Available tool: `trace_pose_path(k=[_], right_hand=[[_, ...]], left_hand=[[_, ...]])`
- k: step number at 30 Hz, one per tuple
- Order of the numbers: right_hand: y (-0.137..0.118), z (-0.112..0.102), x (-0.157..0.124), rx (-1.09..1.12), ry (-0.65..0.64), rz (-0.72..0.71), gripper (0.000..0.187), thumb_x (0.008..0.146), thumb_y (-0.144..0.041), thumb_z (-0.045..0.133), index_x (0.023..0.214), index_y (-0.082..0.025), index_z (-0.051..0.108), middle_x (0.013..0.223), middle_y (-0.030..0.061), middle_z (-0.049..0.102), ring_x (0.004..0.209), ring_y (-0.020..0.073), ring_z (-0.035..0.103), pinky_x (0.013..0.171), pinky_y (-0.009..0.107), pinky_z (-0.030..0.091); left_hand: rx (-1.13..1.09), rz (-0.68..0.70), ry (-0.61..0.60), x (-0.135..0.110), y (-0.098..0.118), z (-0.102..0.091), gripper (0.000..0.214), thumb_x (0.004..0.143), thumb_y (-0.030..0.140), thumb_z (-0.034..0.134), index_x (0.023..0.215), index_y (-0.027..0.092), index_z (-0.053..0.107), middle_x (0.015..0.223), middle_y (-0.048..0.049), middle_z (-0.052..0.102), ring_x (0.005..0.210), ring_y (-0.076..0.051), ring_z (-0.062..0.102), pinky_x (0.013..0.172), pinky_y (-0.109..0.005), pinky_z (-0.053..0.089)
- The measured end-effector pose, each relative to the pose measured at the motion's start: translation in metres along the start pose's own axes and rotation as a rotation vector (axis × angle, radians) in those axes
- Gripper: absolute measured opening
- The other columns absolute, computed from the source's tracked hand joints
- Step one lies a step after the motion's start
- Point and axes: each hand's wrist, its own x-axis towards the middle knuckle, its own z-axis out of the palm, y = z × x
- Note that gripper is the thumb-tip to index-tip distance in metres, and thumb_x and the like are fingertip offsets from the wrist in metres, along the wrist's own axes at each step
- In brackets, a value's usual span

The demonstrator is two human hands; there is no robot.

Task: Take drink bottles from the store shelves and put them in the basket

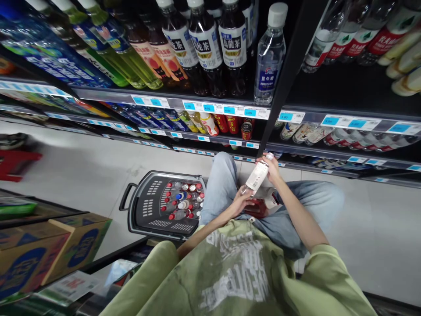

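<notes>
I hold a clear plastic bottle with a white label (257,175) tilted in front of my knees. My right hand (272,169) is wrapped round its upper end near the cap. My left hand (241,201) is closed round its lower end. Below the bottle, on my lap, lies a red-and-white pack (263,206), partly hidden by my hands. I wear a green shirt and light jeans.
A dark shopping basket (144,206) with several bottles stands on the floor at my left. Shelves of drink bottles (210,39) with price tags (226,109) rise ahead. A black shelf post (286,74) runs down the middle. Cardboard boxes (39,250) sit at the lower left.
</notes>
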Motion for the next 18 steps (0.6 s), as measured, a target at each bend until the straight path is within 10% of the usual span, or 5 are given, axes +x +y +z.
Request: trace_pose_path(k=[9,18], right_hand=[[-0.008,0.002,-0.006,0.133,-0.088,0.027,0.040,0.069,-0.036,0.089,0.098,-0.027,0.064,0.068,-0.0045,0.074,0.072,0.0235,0.078,0.074,0.040,0.068],[-0.011,0.011,-0.009,0.114,-0.035,0.006,0.044,0.064,-0.039,0.095,0.086,-0.028,0.059,0.061,-0.0044,0.068,0.079,0.0278,0.079,0.073,0.042,0.068]], left_hand=[[-0.120,-0.384,-0.217,0.004,0.008,-0.012,0.081,0.088,0.084,0.048,0.095,0.007,0.073,0.060,-0.0079,0.065,0.044,-0.016,0.054,0.045,-0.027,0.037],[-0.100,-0.323,-0.070,0.009,0.008,-0.006,0.065,0.098,0.069,0.048,0.096,0.009,0.074,0.074,-0.0123,0.073,0.064,-0.020,0.067,0.055,-0.028,0.049]])
